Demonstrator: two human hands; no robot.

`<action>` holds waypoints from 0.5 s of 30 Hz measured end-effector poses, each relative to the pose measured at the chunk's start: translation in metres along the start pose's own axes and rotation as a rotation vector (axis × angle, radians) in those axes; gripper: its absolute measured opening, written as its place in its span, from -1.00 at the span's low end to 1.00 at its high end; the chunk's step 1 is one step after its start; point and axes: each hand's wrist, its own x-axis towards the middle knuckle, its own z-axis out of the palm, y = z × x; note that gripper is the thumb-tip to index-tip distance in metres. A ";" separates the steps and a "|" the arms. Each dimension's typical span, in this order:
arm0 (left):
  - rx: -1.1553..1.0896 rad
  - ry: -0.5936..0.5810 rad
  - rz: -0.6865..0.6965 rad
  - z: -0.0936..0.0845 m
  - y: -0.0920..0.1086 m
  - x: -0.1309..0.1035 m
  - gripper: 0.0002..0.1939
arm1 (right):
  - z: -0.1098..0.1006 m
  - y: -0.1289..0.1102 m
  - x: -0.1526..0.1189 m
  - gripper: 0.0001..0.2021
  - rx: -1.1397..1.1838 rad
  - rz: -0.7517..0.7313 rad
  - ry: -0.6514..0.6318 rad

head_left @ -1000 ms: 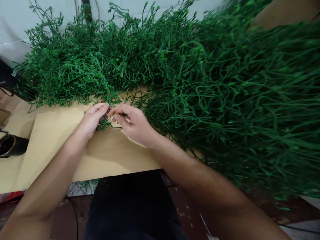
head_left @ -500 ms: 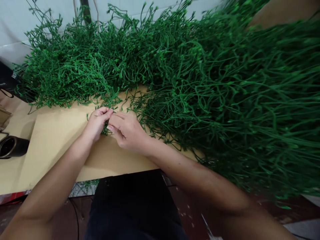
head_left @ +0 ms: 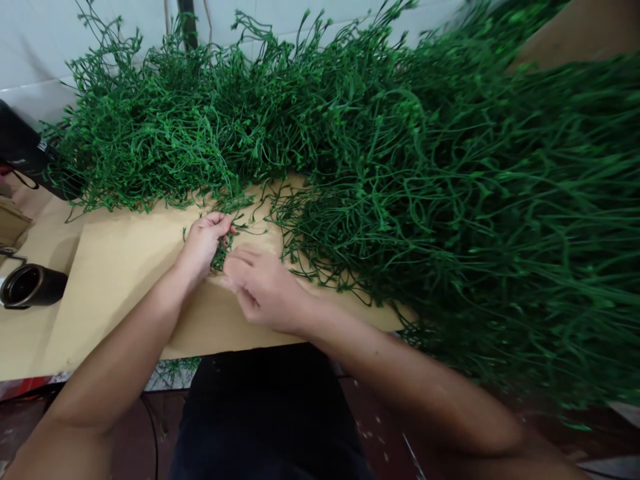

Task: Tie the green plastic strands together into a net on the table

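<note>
My left hand [head_left: 209, 241] is closed in a pinch on a thin green plastic stem [head_left: 250, 231], whose small tips stick out to the right of the fingers. Just below and to the right, my right hand [head_left: 263, 283] is curled with its fingers together, slightly blurred. Whatever it may hold is hidden. Between the hands, a few short green pieces [head_left: 220, 257] lie on the tan board [head_left: 125, 267]. A big heap of green artificial stems [head_left: 400, 167] with budded tips fills the back and right side.
A black mug [head_left: 37, 285] stands at the left edge. Behind it leans a black cylinder with white lettering [head_left: 35, 153]. A brown cardboard flap [head_left: 580, 37] rises at the top right. White tiles [head_left: 35, 53] form the wall behind.
My right hand has come away from the left, down and toward me. More of the stem at my left fingertips now shows. The whole view has shifted slightly.
</note>
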 end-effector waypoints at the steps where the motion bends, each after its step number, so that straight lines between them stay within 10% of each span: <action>1: -0.001 0.017 0.018 -0.001 0.000 0.002 -0.69 | -0.002 -0.002 -0.001 -0.84 0.027 0.006 -0.018; 9: -0.085 -0.125 0.014 -0.010 0.001 0.007 -0.77 | -0.030 -0.002 -0.005 -0.85 0.167 0.084 0.026; 15: -0.021 -0.154 0.147 -0.015 0.000 0.012 -0.70 | -0.068 -0.005 -0.013 -0.83 0.276 0.258 0.430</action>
